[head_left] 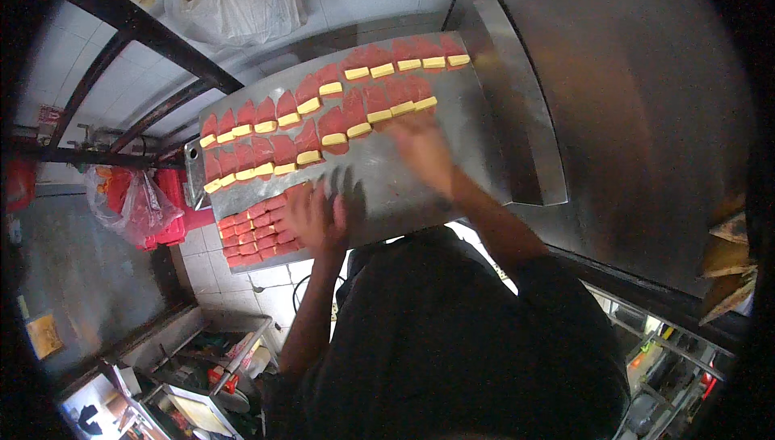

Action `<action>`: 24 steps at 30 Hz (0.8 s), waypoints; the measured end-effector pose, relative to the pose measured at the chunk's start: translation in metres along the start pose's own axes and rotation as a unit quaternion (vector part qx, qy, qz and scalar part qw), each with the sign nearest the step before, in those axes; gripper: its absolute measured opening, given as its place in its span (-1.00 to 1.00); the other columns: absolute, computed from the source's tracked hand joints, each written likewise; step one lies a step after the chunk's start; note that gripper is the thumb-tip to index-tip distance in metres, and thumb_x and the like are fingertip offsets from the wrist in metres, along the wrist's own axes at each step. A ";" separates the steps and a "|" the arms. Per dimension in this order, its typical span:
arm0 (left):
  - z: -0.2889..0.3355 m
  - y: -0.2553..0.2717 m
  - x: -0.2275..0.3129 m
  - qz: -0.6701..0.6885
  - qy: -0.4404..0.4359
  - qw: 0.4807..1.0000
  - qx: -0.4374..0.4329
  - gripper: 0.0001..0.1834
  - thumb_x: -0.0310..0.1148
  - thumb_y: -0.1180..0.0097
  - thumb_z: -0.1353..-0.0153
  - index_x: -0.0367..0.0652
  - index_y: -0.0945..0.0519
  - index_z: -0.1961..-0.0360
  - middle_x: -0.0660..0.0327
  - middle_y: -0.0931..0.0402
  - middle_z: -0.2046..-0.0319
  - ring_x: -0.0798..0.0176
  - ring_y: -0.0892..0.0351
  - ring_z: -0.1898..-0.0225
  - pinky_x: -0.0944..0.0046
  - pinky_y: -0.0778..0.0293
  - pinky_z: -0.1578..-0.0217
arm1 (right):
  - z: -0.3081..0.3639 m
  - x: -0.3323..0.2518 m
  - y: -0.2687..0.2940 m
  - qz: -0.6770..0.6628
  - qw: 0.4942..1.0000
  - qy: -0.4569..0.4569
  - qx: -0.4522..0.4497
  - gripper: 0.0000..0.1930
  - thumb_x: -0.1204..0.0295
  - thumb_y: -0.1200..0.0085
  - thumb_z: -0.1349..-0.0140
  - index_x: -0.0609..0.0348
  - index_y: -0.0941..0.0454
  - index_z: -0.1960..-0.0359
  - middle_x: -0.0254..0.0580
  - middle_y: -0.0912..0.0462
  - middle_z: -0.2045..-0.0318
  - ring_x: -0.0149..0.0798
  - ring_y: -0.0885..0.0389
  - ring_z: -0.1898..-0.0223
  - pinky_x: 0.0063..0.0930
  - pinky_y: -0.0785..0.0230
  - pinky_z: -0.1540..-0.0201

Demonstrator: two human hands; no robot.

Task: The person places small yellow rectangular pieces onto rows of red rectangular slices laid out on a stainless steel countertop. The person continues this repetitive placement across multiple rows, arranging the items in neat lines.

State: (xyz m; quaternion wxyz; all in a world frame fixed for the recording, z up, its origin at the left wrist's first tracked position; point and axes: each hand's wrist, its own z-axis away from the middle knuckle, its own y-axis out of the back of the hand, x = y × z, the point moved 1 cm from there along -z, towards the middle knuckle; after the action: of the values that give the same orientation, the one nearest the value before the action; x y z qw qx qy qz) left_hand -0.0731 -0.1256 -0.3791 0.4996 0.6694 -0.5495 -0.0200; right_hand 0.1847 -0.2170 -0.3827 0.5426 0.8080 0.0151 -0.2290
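Note:
Two rows of thin red meat slices (307,89) lie on a metal work surface (404,186), most with a pale yellow stick (333,139), perhaps cheese, along the near edge. Several lines of small meat rolls (250,234) are packed together at the near left, yellow showing at some ends. My left hand (313,215) rests at the right end of these rolls, fingers stretched and apart, seemingly holding nothing. Over the right end of the nearer row is my right hand (421,149); motion smears its fingers, and whether they hold anything is not visible.
A white plastic bag (234,0) sits beyond the far edge. Dark metal bars (153,20) stand at the far left, near a clear bag (129,206) and a red crate (169,202). A raised metal edge (529,117) borders the right side.

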 end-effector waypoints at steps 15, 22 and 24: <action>-0.159 -0.197 0.026 0.136 -0.135 0.936 -0.295 -0.36 -0.31 -0.39 -0.07 0.34 -0.66 -0.25 0.23 -0.69 -0.15 -0.11 -0.41 -0.34 -0.36 -0.07 -0.31 | -0.022 0.072 0.001 0.237 0.954 0.113 -0.144 -0.79 0.46 -0.15 -0.17 0.19 -0.72 0.18 -0.04 -0.73 0.20 -0.02 -0.75 0.11 -0.11 -0.67 0.17; -0.155 -0.177 0.036 0.059 -0.162 0.939 -0.296 -0.36 -0.13 -0.44 -0.05 0.26 -0.65 -0.24 0.26 -0.66 -0.12 -0.04 -0.36 -0.36 -0.34 -0.04 -0.32 | -0.022 0.073 0.026 0.129 0.980 0.155 0.000 -0.65 0.40 -0.21 -0.18 0.18 -0.64 -0.02 -0.10 -0.72 0.21 -0.04 -0.73 0.09 -0.11 -0.68 0.16; -0.155 -0.174 0.043 0.062 -0.159 0.943 -0.286 -0.42 -0.19 -0.43 -0.07 0.28 -0.68 -0.20 0.33 -0.68 -0.14 -0.05 -0.38 -0.33 -0.29 -0.07 -0.28 | -0.023 0.071 0.037 0.104 0.986 0.124 0.037 -0.57 0.38 -0.23 -0.19 0.13 -0.59 -0.12 -0.10 -0.72 0.21 -0.03 -0.73 0.08 -0.10 -0.68 0.14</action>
State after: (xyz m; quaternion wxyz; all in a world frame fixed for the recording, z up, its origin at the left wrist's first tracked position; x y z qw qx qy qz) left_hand 0.1578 -0.0758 -0.3997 0.5766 0.4511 -0.6332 -0.2511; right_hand 0.2665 -0.2273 -0.3709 0.5271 0.8468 -0.0103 -0.0698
